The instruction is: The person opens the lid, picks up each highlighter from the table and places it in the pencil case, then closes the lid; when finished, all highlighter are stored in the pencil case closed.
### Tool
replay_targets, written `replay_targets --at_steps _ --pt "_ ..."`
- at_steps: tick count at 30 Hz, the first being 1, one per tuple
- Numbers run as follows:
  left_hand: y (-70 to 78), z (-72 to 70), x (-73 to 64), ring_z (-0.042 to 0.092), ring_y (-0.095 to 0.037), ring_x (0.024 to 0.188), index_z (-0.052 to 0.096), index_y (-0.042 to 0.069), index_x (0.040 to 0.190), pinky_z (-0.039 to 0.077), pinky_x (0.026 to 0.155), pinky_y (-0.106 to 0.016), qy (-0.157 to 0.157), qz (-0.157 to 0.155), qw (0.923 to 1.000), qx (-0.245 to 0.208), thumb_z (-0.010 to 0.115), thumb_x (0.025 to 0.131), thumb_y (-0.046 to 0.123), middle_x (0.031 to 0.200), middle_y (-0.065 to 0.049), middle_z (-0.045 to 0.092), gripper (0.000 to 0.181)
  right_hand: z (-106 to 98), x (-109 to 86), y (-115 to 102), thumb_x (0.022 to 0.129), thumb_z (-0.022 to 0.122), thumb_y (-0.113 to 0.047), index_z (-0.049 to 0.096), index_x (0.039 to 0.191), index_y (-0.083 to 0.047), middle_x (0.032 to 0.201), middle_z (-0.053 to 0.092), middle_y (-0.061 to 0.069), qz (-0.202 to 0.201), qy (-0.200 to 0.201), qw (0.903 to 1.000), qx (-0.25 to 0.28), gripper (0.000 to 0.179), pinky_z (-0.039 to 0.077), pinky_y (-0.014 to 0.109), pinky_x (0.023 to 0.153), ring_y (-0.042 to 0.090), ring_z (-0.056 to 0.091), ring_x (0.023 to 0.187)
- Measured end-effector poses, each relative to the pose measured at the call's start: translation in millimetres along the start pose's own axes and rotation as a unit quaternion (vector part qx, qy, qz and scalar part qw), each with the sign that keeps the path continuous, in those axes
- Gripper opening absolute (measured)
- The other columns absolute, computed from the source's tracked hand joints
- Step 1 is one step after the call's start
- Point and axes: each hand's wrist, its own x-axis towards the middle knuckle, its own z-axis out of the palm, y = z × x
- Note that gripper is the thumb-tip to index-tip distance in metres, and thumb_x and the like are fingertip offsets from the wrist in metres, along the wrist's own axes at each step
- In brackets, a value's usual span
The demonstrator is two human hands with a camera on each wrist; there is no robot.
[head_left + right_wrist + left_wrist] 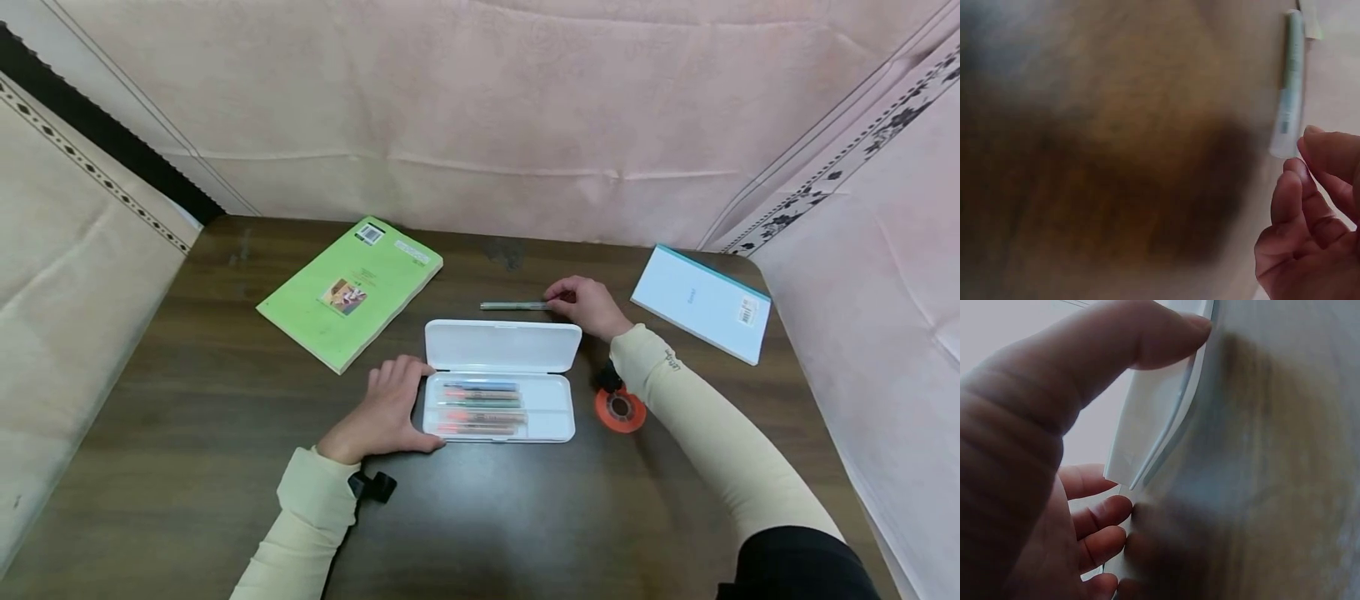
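An open white pencil case [551,414] lies mid-table with its lid folded back, and several pens [480,417] are in its tray. My left hand [382,414] grips the case's left end, thumb at the near corner and index finger at the hinge side. In the left wrist view the thumb presses on the case wall [1150,419], while the other fingers are spread beyond its corner. Behind the lid, a pale green pen [513,306] lies crosswise. My right hand [590,307] pinches its right end. The right wrist view has the fingertips around the end of the pen [1291,94].
A green book [315,312] lies at the back left, and a light blue notebook [693,304] at the back right. An orange roll of tape [634,423] sits right of the case, beside the right wrist. Pale cloth [480,108] hangs around the table [480,525].
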Motion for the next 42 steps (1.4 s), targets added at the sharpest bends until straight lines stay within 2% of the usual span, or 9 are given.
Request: replay_targets --at_steps 13,19,26,30,33,36,39,42 --pt "1.3 -1.2 0.3 0.037 -0.027 0.103 0.044 0.007 0.128 0.025 0.083 -0.039 -0.008 -0.006 0.9999 0.002 0.086 0.059 0.053 0.120 -0.010 0.045 0.093 5.9 3.0 3.6 0.095 0.064 -0.014 0.070 0.110 -0.005 0.113 0.062 0.014 -0.024 -0.002 0.9994 -0.025 0.018 0.048 0.046 0.092 0.028 0.057 0.101" --pt "1.8 0.2 0.2 0.037 -0.027 0.103 0.044 0.007 0.129 0.025 0.082 -0.039 -0.004 -0.001 1.0000 0.003 0.086 0.059 0.052 0.120 -0.010 0.046 0.093 -5.1 -8.6 0.2 0.096 0.063 -0.017 0.070 0.110 -0.008 0.113 0.063 0.012 -0.025 0.018 0.9992 -0.024 0.018 0.050 0.044 0.087 0.027 0.058 0.097" --pt "1.6 0.0 -1.9 0.036 -0.027 0.104 0.044 0.006 0.128 0.025 0.082 -0.038 0.003 0.004 1.0000 0.002 0.087 0.059 0.051 0.121 -0.011 0.046 0.093 -27.0 -37.0 -21.4 0.095 0.065 -0.019 0.070 0.109 -0.012 0.107 0.064 0.007 -0.045 0.064 0.9969 -0.011 0.016 0.049 0.039 0.078 0.022 0.058 0.089" --pt "1.0 0.5 -3.2 0.038 -0.029 0.104 0.045 0.005 0.126 0.025 0.081 -0.038 0.014 0.011 0.9998 0.000 0.087 0.058 0.050 0.120 -0.013 0.047 0.092 -34.7 -60.9 -37.5 0.094 0.066 -0.019 0.070 0.109 -0.014 0.105 0.063 0.004 -0.061 0.079 0.9950 -0.001 0.016 0.048 0.033 0.073 0.021 0.055 0.085" --pt "-0.8 1.0 -3.4 0.037 -0.029 0.104 0.045 0.005 0.127 0.025 0.081 -0.039 0.017 0.012 0.9998 0.001 0.087 0.058 0.050 0.120 -0.013 0.047 0.093 -37.1 -82.6 -50.3 0.093 0.068 -0.018 0.070 0.108 -0.016 0.102 0.063 0.000 -0.090 0.097 0.9912 0.009 0.015 0.046 0.029 0.069 0.018 0.053 0.080" --pt "-2.5 1.4 -2.7 0.037 -0.029 0.103 0.044 0.004 0.129 0.024 0.081 -0.039 0.011 0.009 0.9999 0.004 0.086 0.059 0.051 0.122 -0.014 0.046 0.094 -33.0 -104.5 -60.9 0.091 0.070 -0.015 0.071 0.104 -0.016 0.098 0.062 -0.002 -0.131 0.114 0.9848 0.008 0.012 0.044 0.026 0.064 0.015 0.051 0.075" --pt "-2.4 0.8 -1.5 0.036 -0.029 0.103 0.043 0.004 0.130 0.024 0.082 -0.039 0.003 0.006 1.0000 0.002 0.085 0.059 0.052 0.122 -0.014 0.045 0.095 -20.8 -122.1 -67.1 0.090 0.071 -0.012 0.072 0.101 -0.014 0.095 0.062 -0.002 -0.161 0.114 0.9804 0.005 0.011 0.043 0.025 0.061 0.013 0.050 0.072" --pt "-1.0 -0.1 -0.4 0.036 -0.029 0.101 0.042 0.004 0.129 0.024 0.081 -0.039 0.000 0.005 1.0000 -0.002 0.085 0.060 0.051 0.121 -0.014 0.045 0.095 -2.9 -132.8 -68.3 0.088 0.073 -0.011 0.072 0.100 -0.014 0.095 0.063 -0.002 -0.166 0.097 0.9814 0.007 0.012 0.045 0.024 0.061 0.011 0.051 0.072"
